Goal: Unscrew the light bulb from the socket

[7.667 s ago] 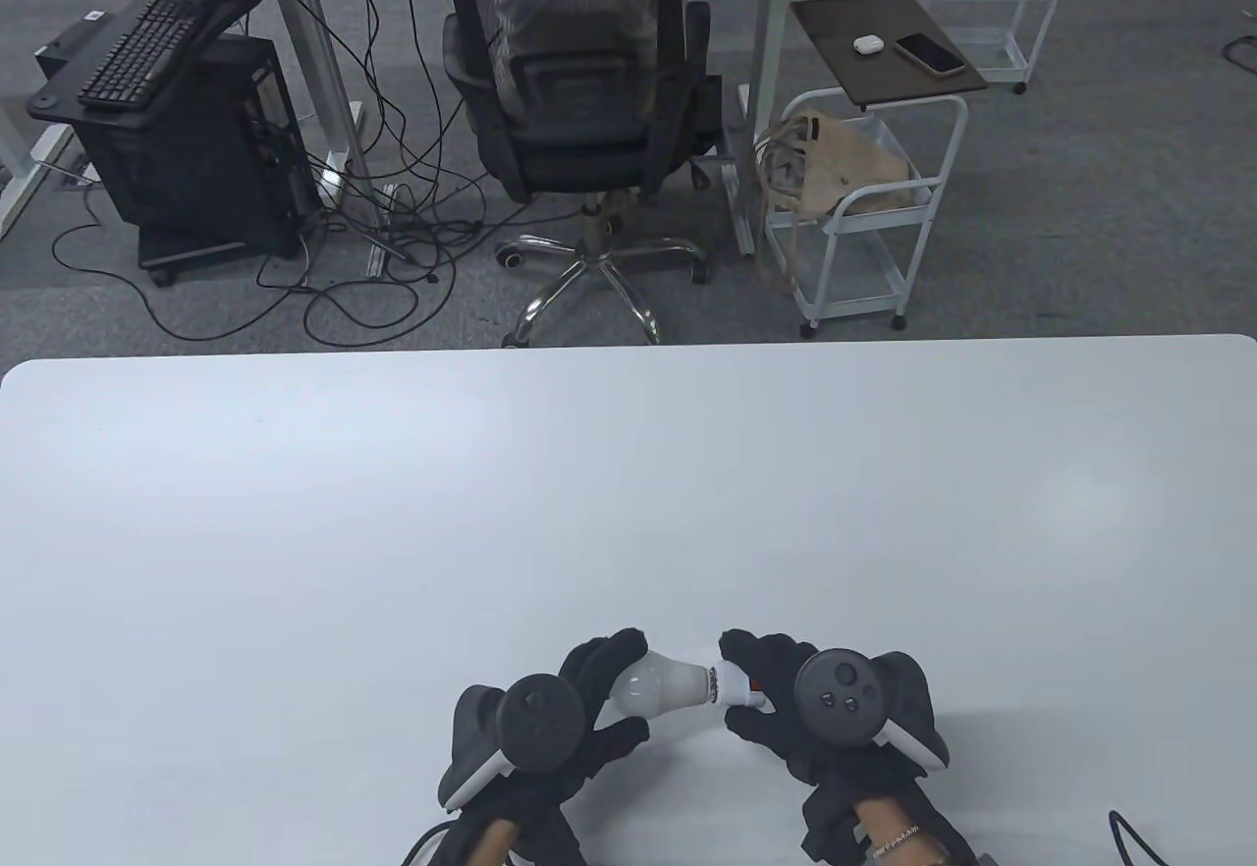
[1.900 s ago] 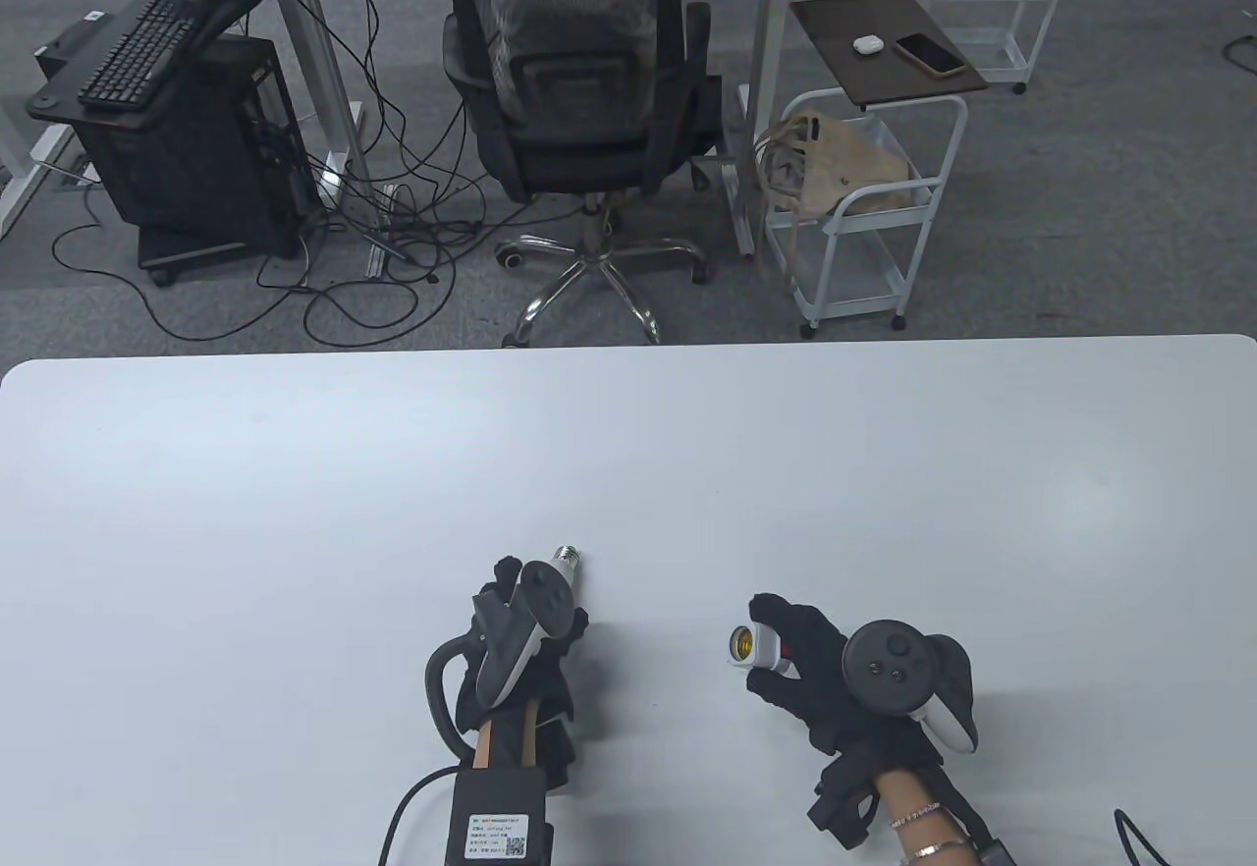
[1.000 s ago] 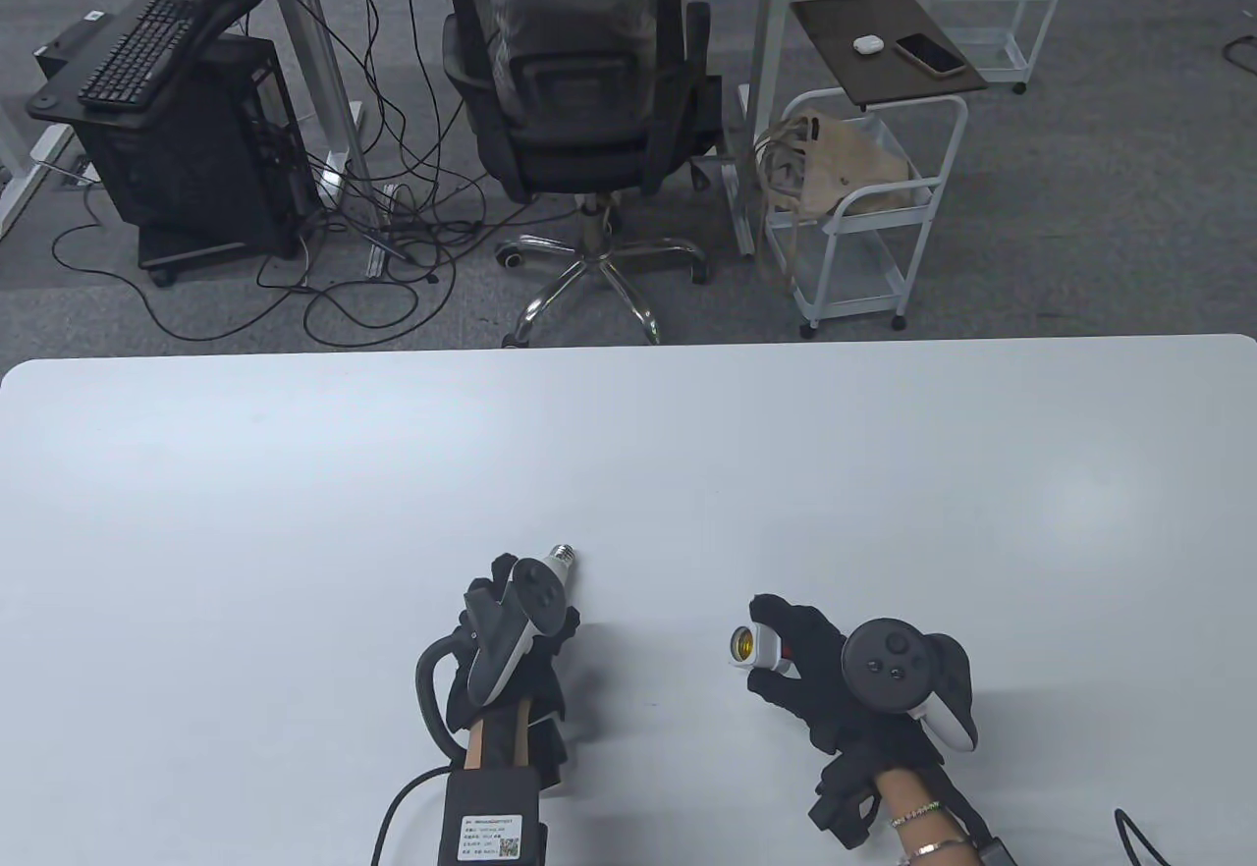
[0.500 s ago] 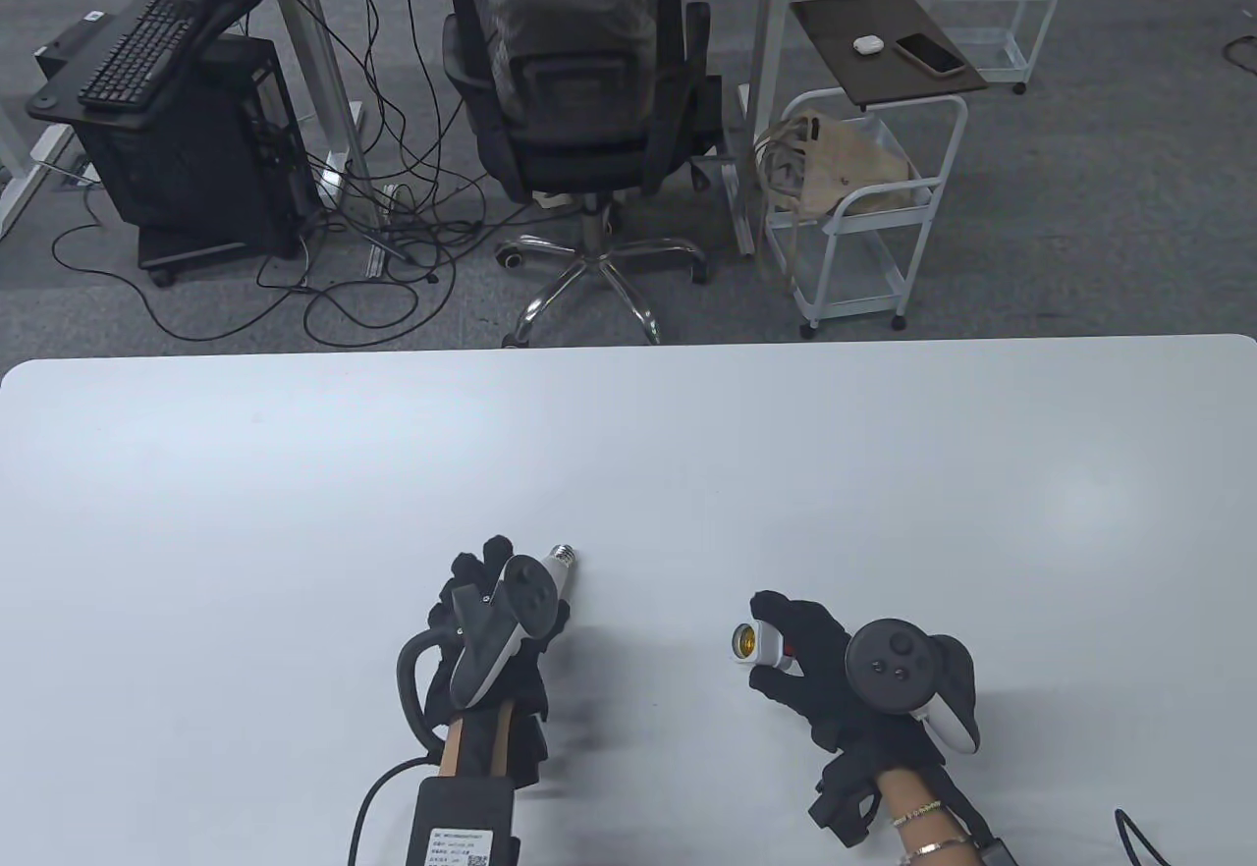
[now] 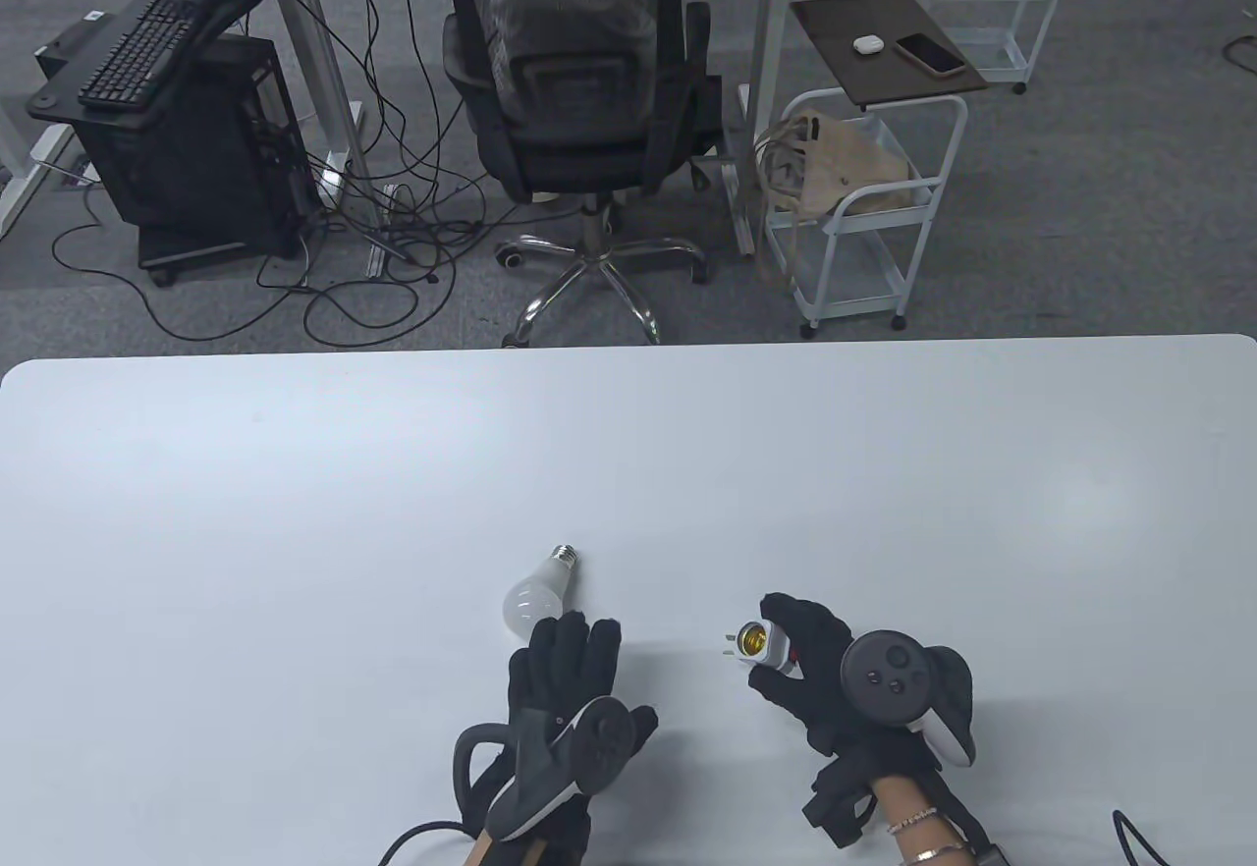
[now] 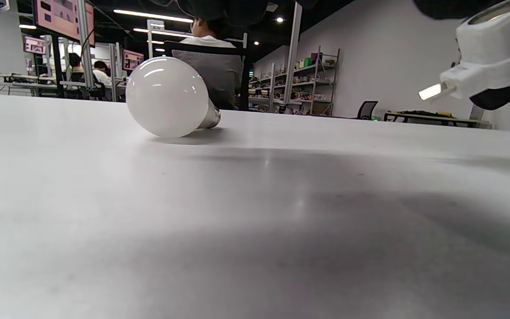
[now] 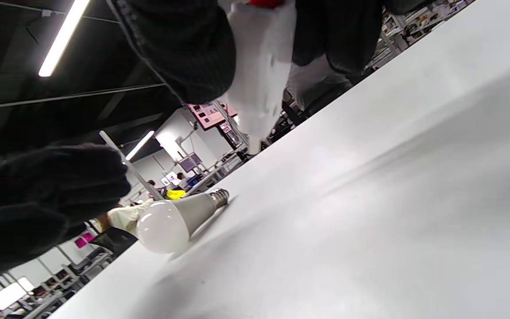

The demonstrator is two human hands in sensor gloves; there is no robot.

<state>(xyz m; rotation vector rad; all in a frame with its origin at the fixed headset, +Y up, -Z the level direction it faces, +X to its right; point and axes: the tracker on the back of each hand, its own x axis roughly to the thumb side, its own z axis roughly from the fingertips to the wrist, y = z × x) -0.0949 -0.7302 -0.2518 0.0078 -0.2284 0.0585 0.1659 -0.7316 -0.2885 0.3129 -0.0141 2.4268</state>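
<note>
The white table (image 5: pixel 295 513) fills the lower half of the table view, its far edge running level across the picture; beyond it, on grey carpet, a black mesh office chair (image 5: pixel 579 90) stands with its back to the table, a black computer stand (image 5: pixel 196 149) with a keyboard (image 5: pixel 142 51) on its sloped top sits at far left among loose cables (image 5: pixel 393 218), and a white wire trolley (image 5: pixel 864 208) holding a beige bag (image 5: pixel 845 164) stands at right under a dark tray top (image 5: pixel 884 51) that carries a phone (image 5: pixel 930 53) and a small white earbud case (image 5: pixel 867 45); a second white trolley (image 5: pixel 992 2) stands further back.

Near the table's front edge the right hand (image 5: pixel 835 679) holds the socket (image 5: pixel 761 645) off the surface, fingers clamped round its white body, its brass-lined mouth turned towards the middle of the table and its plug prongs sticking out on the left; the left hand (image 5: pixel 565 699) lies palm down with fingers stretched out and slightly spread, gripping nothing, fingertips just short of the bulb.

The light bulb (image 5: pixel 538 593) lies on its side on the table, out of the socket, metal screw base pointing away towards the chair, round end just beside the left fingertips; it is well apart from the socket, with only bare tabletop between the two.
</note>
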